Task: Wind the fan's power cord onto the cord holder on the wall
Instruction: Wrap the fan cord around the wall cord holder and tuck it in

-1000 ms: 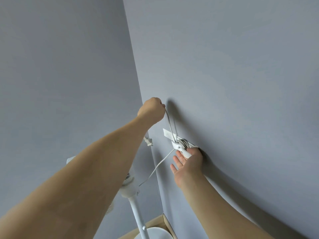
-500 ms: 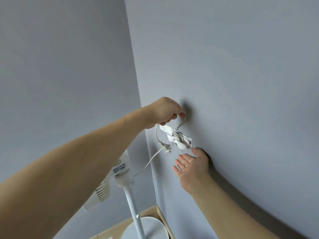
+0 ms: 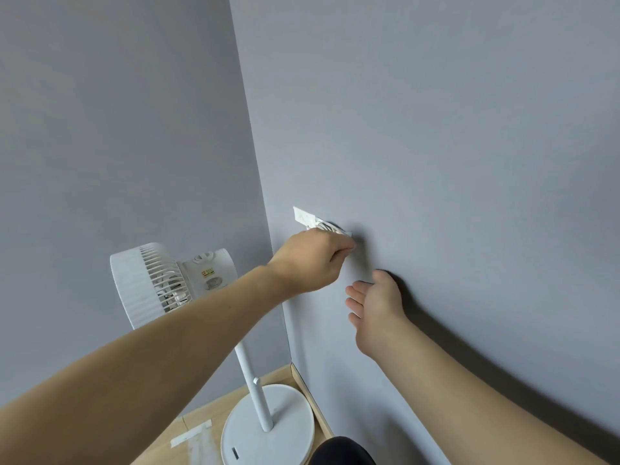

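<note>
A small white cord holder [image 3: 304, 217] is stuck to the grey wall on the right, with white power cord [image 3: 330, 227] coiled around it. My left hand [image 3: 313, 258] is right below the holder, fingers pinched closed against the wall on what looks like the cord's end; the plug itself is hidden. My right hand [image 3: 374, 302] is lower and to the right, flat and open beside the wall, holding nothing. The white standing fan [image 3: 157, 283] stands in the corner at the left.
The fan's pole [image 3: 250, 374] rises from a round white base [image 3: 271, 427] on the wooden floor [image 3: 198, 431], close to the wall's skirting. Two grey walls meet in a corner [image 3: 255, 156]. A dark rounded shape [image 3: 342, 451] sits at the bottom edge.
My left hand came down from above the holder to just under it, and the loose cord and dangling plug are no longer hanging free. My right hand dropped away from the holder.
</note>
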Available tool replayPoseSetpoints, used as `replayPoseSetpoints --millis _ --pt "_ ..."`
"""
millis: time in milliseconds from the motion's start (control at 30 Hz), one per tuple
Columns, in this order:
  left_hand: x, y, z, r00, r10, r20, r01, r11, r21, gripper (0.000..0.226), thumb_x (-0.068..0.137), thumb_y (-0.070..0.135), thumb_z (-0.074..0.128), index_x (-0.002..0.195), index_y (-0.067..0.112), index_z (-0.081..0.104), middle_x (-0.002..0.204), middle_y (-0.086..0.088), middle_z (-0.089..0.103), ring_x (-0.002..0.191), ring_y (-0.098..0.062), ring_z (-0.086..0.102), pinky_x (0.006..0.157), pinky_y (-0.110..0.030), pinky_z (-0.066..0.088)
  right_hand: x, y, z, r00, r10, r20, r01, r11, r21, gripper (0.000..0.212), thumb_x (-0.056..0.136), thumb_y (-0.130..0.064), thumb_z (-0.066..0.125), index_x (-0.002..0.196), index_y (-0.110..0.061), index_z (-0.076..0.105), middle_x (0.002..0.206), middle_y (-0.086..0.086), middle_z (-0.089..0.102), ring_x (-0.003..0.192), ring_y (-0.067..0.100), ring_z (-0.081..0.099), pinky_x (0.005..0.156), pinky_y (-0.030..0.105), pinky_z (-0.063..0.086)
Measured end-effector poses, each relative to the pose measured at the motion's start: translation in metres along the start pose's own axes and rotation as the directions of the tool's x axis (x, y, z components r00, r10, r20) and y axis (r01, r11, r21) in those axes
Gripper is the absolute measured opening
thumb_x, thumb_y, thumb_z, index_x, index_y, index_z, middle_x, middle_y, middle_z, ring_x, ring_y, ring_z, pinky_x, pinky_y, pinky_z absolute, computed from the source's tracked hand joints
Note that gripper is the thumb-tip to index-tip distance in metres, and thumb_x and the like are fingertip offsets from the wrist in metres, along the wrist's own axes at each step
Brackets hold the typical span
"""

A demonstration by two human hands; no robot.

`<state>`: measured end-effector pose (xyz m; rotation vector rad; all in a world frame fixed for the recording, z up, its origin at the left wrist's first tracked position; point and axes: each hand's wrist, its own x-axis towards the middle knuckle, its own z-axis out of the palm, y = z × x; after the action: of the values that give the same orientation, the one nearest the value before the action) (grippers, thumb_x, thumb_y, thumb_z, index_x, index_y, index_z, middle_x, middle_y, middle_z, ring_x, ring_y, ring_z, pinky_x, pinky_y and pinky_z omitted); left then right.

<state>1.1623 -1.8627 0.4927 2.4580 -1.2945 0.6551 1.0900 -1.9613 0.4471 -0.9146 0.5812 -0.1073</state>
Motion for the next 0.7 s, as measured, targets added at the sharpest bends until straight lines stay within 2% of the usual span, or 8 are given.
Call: replayPoseSetpoints --millis 33,133,267,400,500,567,667,700 --pt "-0.005 0.000 0.003 0.999 0.005 -0.043 -0.006 1.000 -0.027 0.035 0.093 0.009 0.046 0.061 0.019 0.038 0.051 0.002 0.031 0.054 -0.023 0.029 0.047 -0.031 0.028 0.000 0.000 -0.001 1.000 -0.004 -0.001 0.004 1.000 -0.007 0.047 0.097 -0.042 0.033 0.124 -0.011 0.055 0.121 0.005 0.061 0.114 0.020 0.054 0.107 0.035 0.033" --pt "-0.020 -0.004 0.015 0.978 -0.127 -0.165 0.084 0.966 -0.245 0.023 0.097 0.015 0.047 0.082 0.009 0.064 0.052 0.001 0.041 0.052 -0.023 0.034 0.047 -0.036 0.038 0.001 0.002 -0.003 1.000 -0.024 0.002 0.024 0.999 -0.047 0.045 0.098 -0.040 0.033 0.125 -0.011 0.055 0.124 0.006 0.061 0.119 0.021 0.052 0.108 0.036 0.032" --pt "-0.027 -0.006 0.026 0.923 -0.298 -0.246 0.161 0.875 -0.457 0.027 0.095 0.023 0.048 0.102 0.017 0.073 0.048 0.011 0.044 0.046 -0.011 0.036 0.049 -0.018 0.030 0.001 0.005 -0.004 0.998 -0.054 0.011 0.055 0.993 -0.100 0.042 0.099 -0.038 0.034 0.122 -0.012 0.056 0.126 0.007 0.060 0.120 0.022 0.052 0.104 0.034 0.032" --pt "-0.027 -0.012 0.044 0.970 -0.213 -0.118 0.169 0.938 -0.301 0.024 0.096 0.025 0.049 0.094 0.018 0.072 0.052 0.003 0.049 0.051 -0.017 0.042 0.052 -0.033 0.044 0.005 0.009 -0.005 0.996 -0.086 0.009 0.087 0.984 -0.154 0.032 0.097 -0.037 0.036 0.112 -0.017 0.056 0.125 0.005 0.060 0.118 0.021 0.052 0.097 0.032 0.034" --pt "-0.023 -0.025 0.059 0.958 -0.285 -0.009 0.274 0.929 -0.250 0.024 0.095 0.024 0.049 0.084 0.012 0.067 0.051 -0.001 0.046 0.050 -0.017 0.037 0.055 -0.041 0.046 0.008 0.016 -0.007 0.990 -0.140 0.009 0.139 0.967 -0.212 0.034 0.096 -0.036 0.037 0.115 -0.016 0.056 0.127 0.003 0.057 0.119 0.020 0.050 0.087 0.030 0.031" --pt "-0.019 -0.037 0.066 0.921 -0.379 0.090 0.387 0.869 -0.309 0.026 0.091 0.029 0.051 0.080 0.011 0.065 0.056 -0.004 0.052 0.051 -0.018 0.039 0.053 -0.036 0.044 0.011 0.022 -0.009 0.979 -0.202 0.023 0.201 0.944 -0.263 0.030 0.096 -0.034 0.038 0.113 -0.019 0.057 0.117 -0.005 0.057 0.112 0.015 0.049 0.086 0.030 0.028" --pt "-0.021 -0.055 0.075 0.827 -0.522 0.211 0.557 0.707 -0.436 0.024 0.089 0.031 0.054 0.076 0.018 0.070 0.055 0.003 0.055 0.044 -0.010 0.042 0.049 -0.022 0.037 0.012 0.024 -0.008 0.948 -0.312 0.067 0.314 0.875 -0.369 0.022 0.093 -0.021 0.038 0.072 -0.022 0.043 0.073 -0.009 0.041 0.077 0.015 0.038 0.066 0.026 0.034" --pt "-0.022 -0.061 0.079 0.799 -0.555 0.230 0.592 0.663 -0.458 0.025 0.090 0.032 0.055 0.076 0.020 0.071 0.054 0.006 0.056 0.042 -0.007 0.043 0.048 -0.020 0.036 0.012 0.023 -0.006 0.938 -0.336 0.083 0.342 0.860 -0.380 0.022 0.091 -0.015 0.037 0.069 -0.021 0.037 0.070 -0.010 0.031 0.072 0.014 0.027 0.059 0.023 0.032"
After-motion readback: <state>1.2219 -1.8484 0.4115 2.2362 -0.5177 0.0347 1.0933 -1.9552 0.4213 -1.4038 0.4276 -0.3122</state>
